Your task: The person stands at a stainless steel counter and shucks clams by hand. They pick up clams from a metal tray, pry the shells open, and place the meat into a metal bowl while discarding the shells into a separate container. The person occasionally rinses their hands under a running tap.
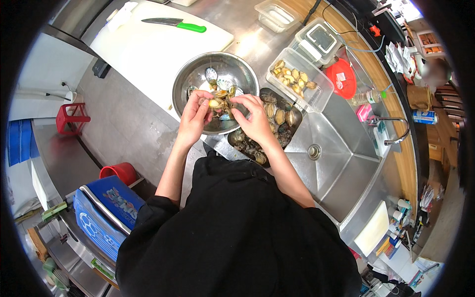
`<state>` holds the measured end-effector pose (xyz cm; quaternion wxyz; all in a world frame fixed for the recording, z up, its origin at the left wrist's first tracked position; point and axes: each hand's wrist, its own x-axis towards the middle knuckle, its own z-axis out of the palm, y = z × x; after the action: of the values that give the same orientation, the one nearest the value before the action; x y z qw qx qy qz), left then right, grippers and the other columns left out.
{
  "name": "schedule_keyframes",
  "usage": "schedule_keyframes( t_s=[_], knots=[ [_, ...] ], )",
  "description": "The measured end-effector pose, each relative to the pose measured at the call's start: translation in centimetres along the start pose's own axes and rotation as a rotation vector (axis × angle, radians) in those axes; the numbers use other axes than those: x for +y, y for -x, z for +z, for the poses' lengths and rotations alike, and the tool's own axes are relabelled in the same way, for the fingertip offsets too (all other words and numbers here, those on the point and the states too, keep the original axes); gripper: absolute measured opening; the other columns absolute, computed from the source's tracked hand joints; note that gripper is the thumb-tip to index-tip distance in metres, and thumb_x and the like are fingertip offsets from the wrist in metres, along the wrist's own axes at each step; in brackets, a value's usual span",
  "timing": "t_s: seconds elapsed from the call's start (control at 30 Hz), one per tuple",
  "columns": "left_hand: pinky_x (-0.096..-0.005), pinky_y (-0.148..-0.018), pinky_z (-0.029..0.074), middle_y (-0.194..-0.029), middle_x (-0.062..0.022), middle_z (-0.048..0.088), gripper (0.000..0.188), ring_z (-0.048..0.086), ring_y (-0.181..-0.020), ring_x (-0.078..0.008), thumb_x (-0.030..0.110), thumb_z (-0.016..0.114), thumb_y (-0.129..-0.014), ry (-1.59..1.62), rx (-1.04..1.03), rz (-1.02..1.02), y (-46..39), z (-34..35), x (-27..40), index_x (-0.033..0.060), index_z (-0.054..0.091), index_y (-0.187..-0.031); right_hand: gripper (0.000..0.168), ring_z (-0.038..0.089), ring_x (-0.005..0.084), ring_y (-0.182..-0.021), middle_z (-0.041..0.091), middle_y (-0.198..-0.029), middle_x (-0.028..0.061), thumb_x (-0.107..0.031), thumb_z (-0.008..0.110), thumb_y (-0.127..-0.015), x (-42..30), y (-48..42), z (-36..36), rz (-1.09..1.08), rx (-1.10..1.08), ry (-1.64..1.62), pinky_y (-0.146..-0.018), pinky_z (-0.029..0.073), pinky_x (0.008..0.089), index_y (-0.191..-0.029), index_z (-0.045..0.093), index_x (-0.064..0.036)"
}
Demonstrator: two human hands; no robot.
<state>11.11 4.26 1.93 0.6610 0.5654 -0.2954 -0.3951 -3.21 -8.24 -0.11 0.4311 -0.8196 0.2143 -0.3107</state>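
Over a round stainless steel bowl [180,76] both my hands are raised. My left hand [195,113] pinches a piece of abalone meat [215,104] between thumb and fingers. Close beside it, my right hand [250,113] has its thumb and fingers bent around the right side of the same cluster; whether it grips anything cannot be told. Inside the bowl lie shiny abalone shells [211,74] and darker pieces. A metal tray [298,124] of whole abalones sits below and right of the bowl, partly behind my right forearm. Shucked abalone meat [291,77] fills part of a clear plastic container [319,98].
A green-handled knife [174,23] lies on a white cutting board [133,48] behind the bowl. The steel sink [334,167] with its curved faucet [402,130] is at right. Lidded clear containers [319,39] and a red plastic basin [341,77] stand further back.
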Motion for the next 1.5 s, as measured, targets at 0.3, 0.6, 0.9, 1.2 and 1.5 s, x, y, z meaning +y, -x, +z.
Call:
schedule_keyframes(
  t_s=[0.3, 0.6, 0.9, 1.2, 1.5],
  knots=[
    [-0.0256, -0.056, 0.041, -0.076, -0.0034, 0.055, 0.014, 0.049, -0.06, -0.0085, 0.006, 0.047, -0.098, -0.49, -0.018, 0.121, 0.5, 2.5, 0.4, 0.004, 0.051, -0.11, 0.017, 0.062, 0.0167, -0.085, 0.067, -0.089, 0.0075, -0.001, 0.069, -0.08, -0.8, 0.7, 0.8, 0.333, 0.126, -0.521, -0.077, 0.049, 0.0308, -0.096, 0.067, -0.002],
    [-0.0176, -0.053, 0.03, -0.081, -0.0002, 0.059, 0.015, 0.043, -0.064, -0.0027, 0.016, 0.041, -0.103, 0.114, -0.101, -0.119, 0.9, 1.8, 0.4, 0.0088, 0.048, -0.113, 0.017, 0.061, 0.0291, -0.083, 0.064, -0.083, 0.0113, 0.002, 0.07, -0.073, -2.2, 0.1, -2.0, -0.221, -0.033, -0.07, -0.075, 0.049, 0.0374, -0.089, 0.067, -0.002],
    [-0.0182, -0.055, 0.032, -0.08, 0.001, 0.056, 0.016, 0.044, -0.062, -0.0034, 0.016, 0.042, -0.102, 0.092, -0.111, -0.155, 1.3, 1.6, 0.3, 0.0083, 0.049, -0.114, 0.013, 0.059, 0.0288, -0.077, 0.061, -0.08, 0.0103, 0.001, 0.069, -0.072, -3.2, 0.3, -2.1, -0.244, -0.05, -0.018, -0.069, 0.049, 0.037, -0.083, 0.062, -0.002],
    [-0.0184, -0.055, 0.035, -0.081, 0.002, 0.053, 0.013, 0.043, -0.062, -0.0034, 0.012, 0.042, -0.102, 0.058, 0.012, -0.017, 1.3, 2.2, -1.3, 0.0069, 0.052, -0.109, 0.012, 0.061, 0.0236, -0.07, 0.062, -0.076, 0.0098, 0.003, 0.069, -0.07, -3.1, 0.6, -2.3, -0.209, -0.127, -0.043, -0.065, 0.049, 0.0329, -0.08, 0.062, 0.0],
    [-0.0178, -0.057, 0.037, -0.08, 0.0025, 0.052, 0.015, 0.044, -0.065, -0.0033, 0.014, 0.039, -0.104, -0.05, 0.107, 0.046, -0.1, 0.1, 0.2, 0.0068, 0.048, -0.114, 0.017, 0.063, 0.0285, -0.081, 0.067, -0.091, 0.0129, -0.006, 0.069, -0.079, -2.6, 0.3, -1.5, -0.045, -0.011, -0.05, -0.071, 0.051, 0.0351, -0.095, 0.067, 0.0]
  ],
)
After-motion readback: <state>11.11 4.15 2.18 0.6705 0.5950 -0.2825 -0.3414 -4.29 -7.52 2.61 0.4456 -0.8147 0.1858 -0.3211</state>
